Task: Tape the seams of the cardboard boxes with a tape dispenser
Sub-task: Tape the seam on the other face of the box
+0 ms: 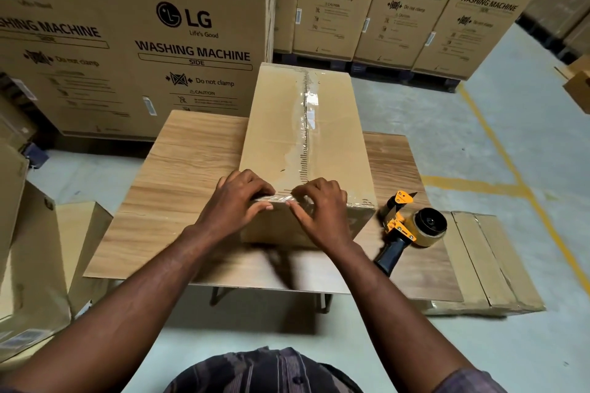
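Note:
A long cardboard box lies on the wooden table, its top seam covered by a strip of clear tape. My left hand and my right hand both lie over the box's near top edge, fingers on top and thumbs on the front face, pressing the tape end down over the edge. The yellow and black tape dispenser lies on its side on the table, just right of the box, with no hand on it.
Tall washing machine cartons stand behind the table and in a row at the back right. Flattened cardboard lies at the table's right end, and more boxes stand at the left. Yellow lines mark the floor on the right.

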A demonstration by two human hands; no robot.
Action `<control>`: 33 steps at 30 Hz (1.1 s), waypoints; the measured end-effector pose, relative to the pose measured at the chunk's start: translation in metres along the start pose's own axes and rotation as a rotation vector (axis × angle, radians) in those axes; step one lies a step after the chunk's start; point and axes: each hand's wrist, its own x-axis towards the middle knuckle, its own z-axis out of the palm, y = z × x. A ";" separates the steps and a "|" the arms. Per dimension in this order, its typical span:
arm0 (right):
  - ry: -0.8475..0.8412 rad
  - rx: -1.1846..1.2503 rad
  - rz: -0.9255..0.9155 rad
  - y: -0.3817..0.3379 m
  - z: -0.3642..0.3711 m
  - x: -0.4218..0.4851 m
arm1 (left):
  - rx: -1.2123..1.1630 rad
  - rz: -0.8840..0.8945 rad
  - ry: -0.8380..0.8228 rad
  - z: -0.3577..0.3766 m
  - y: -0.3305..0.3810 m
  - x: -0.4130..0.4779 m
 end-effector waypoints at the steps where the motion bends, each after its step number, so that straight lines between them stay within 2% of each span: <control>1: 0.017 0.005 -0.002 0.003 0.001 -0.005 | 0.003 0.011 -0.016 0.000 -0.002 -0.001; 4: 0.009 -0.010 -0.020 0.006 0.000 -0.013 | -0.019 0.033 -0.037 -0.001 -0.007 -0.005; 9: 0.026 -0.033 0.031 -0.024 0.010 0.003 | -0.059 0.031 0.100 -0.002 -0.013 -0.006; 13: 0.018 -0.075 0.028 -0.024 0.016 -0.009 | -0.246 -0.033 0.083 -0.003 -0.024 -0.012; 16: 0.006 -0.096 0.036 -0.026 0.015 -0.011 | -0.397 -0.207 0.161 -0.002 -0.021 -0.018; 21: -0.030 -0.020 0.023 -0.056 0.027 0.012 | -0.684 -0.633 0.273 0.012 -0.006 -0.027; 23: -0.053 -0.034 0.021 -0.067 0.035 0.018 | -0.732 -0.695 0.318 0.019 0.001 -0.032; 26: -0.108 -0.080 0.036 -0.078 0.042 0.025 | -0.744 -0.696 0.357 0.025 0.007 -0.040; 28: -0.129 -0.127 0.021 -0.081 0.045 0.027 | -0.718 -0.693 0.328 0.029 0.002 -0.043; 33: -0.140 -0.104 -0.023 -0.072 0.046 0.028 | -0.727 -0.811 0.062 0.038 -0.018 -0.052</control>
